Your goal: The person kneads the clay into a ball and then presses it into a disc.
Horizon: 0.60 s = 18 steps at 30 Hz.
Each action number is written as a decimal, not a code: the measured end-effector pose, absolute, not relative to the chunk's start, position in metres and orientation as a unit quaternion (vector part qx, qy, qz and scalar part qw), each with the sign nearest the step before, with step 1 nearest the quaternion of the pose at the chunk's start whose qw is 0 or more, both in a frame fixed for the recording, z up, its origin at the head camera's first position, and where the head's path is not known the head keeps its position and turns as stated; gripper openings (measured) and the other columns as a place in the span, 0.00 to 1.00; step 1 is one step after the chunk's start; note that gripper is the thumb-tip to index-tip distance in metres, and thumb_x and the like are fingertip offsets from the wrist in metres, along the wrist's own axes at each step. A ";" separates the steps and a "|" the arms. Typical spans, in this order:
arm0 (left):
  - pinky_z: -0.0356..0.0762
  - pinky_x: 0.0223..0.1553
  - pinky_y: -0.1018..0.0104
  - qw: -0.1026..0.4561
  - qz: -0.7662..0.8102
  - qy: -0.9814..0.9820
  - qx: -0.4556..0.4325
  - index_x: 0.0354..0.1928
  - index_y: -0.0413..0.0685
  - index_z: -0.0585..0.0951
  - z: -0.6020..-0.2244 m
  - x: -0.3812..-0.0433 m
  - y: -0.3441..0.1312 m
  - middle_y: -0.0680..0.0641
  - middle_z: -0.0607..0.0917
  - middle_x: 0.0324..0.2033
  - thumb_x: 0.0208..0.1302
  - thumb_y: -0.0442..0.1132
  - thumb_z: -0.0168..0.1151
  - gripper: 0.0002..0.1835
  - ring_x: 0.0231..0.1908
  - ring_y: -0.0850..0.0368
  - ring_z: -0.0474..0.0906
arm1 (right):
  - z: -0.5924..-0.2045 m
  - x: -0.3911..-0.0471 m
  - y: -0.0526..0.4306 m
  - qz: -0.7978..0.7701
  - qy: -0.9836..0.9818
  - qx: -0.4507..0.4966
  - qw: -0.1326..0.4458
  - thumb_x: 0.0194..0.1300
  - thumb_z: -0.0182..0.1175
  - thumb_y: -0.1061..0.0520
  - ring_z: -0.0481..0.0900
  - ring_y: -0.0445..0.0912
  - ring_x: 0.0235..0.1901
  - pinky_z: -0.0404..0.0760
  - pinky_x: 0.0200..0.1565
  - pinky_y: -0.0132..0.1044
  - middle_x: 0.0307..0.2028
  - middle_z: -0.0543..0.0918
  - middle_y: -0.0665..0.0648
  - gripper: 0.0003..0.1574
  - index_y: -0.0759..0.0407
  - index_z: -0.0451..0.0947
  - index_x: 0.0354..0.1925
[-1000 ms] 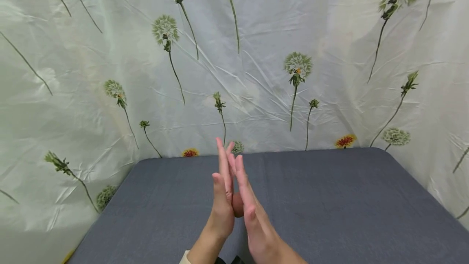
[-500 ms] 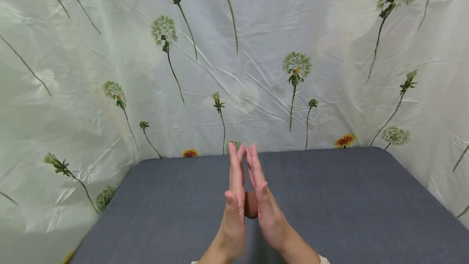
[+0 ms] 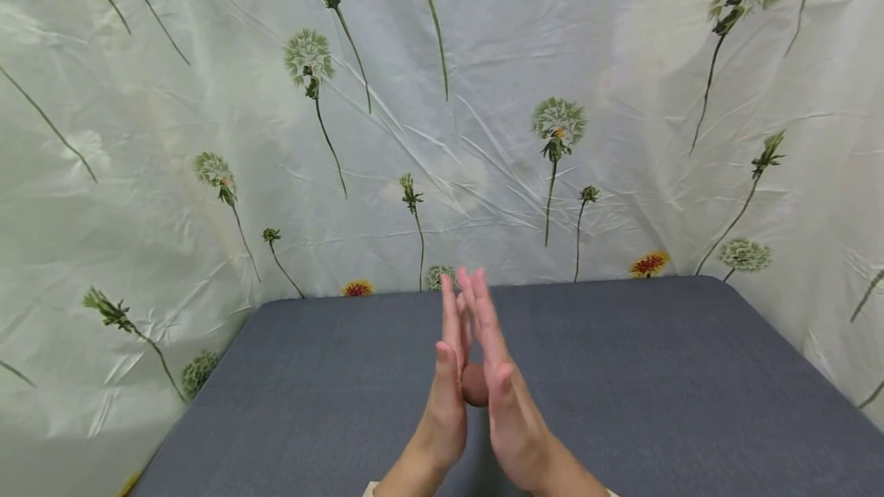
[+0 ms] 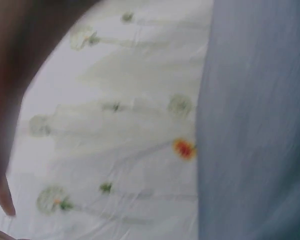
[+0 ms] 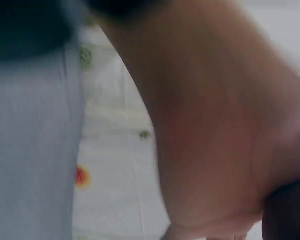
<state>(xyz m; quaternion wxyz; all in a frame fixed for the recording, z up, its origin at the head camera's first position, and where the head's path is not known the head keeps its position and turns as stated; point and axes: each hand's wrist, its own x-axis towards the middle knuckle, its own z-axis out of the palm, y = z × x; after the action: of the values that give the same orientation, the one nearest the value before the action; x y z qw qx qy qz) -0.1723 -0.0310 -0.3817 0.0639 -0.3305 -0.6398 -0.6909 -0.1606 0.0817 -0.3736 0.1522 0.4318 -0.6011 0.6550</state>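
A smooth reddish-brown ball (image 3: 475,385), like a lump of clay, sits between two facing palms in the head view. My left hand (image 3: 445,397) is upright with straight fingers, its palm against the ball's left side. From the other side my right hand (image 3: 514,413) presses it, fingers also straight and pointing up and away. The fingertips of both hands come close together above the ball. Part of the ball is hidden by the palms. In the right wrist view the right hand (image 5: 215,165) is large and blurred.
Below the hands stretches a table with a dark grey-blue cloth cover (image 3: 331,382). Behind it hangs a pale, creased curtain (image 3: 470,136) printed with dandelions and a few red-yellow flowers. Light sleeve cuffs show at the bottom of the head view.
Both hands have shifted a little right with the ball between them. The palms slide against each other: the left fingers reached farther a second ago, and now the right fingertips stand slightly higher.
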 end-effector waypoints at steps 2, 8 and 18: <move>0.24 0.76 0.23 0.060 -0.671 -0.652 -0.347 0.85 0.68 0.23 -0.386 -0.165 -0.023 0.52 0.33 0.88 0.83 0.67 0.11 0.37 0.87 0.48 0.26 | -0.370 -0.166 0.091 0.670 -0.606 0.401 0.154 0.85 0.17 0.28 0.29 0.51 0.88 0.34 0.83 0.58 0.89 0.38 0.52 0.46 0.44 0.25 0.88; 0.18 0.68 0.14 0.106 -0.646 -0.663 -0.363 0.85 0.70 0.24 -0.372 -0.153 -0.026 0.54 0.28 0.87 0.82 0.70 0.13 0.38 0.85 0.50 0.17 | -0.379 -0.180 0.091 0.692 -0.614 0.364 0.111 0.84 0.14 0.27 0.29 0.63 0.87 0.28 0.76 0.76 0.89 0.37 0.51 0.43 0.35 0.25 0.87; 0.25 0.77 0.22 0.157 -0.682 -0.655 -0.284 0.84 0.73 0.22 -0.358 -0.178 -0.059 0.53 0.34 0.88 0.76 0.79 0.17 0.44 0.86 0.41 0.25 | -0.402 -0.161 0.054 0.635 -0.604 0.467 0.119 0.88 0.12 0.38 0.25 0.49 0.87 0.30 0.80 0.26 0.88 0.29 0.61 0.43 0.57 0.23 0.87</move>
<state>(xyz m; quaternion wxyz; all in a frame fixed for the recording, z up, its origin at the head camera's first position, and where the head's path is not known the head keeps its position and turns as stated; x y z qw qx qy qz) -0.1783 -0.0589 -0.3576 0.1571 -0.2843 -0.6549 -0.6824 -0.1609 0.0537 -0.4021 0.1189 0.4667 -0.6038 0.6352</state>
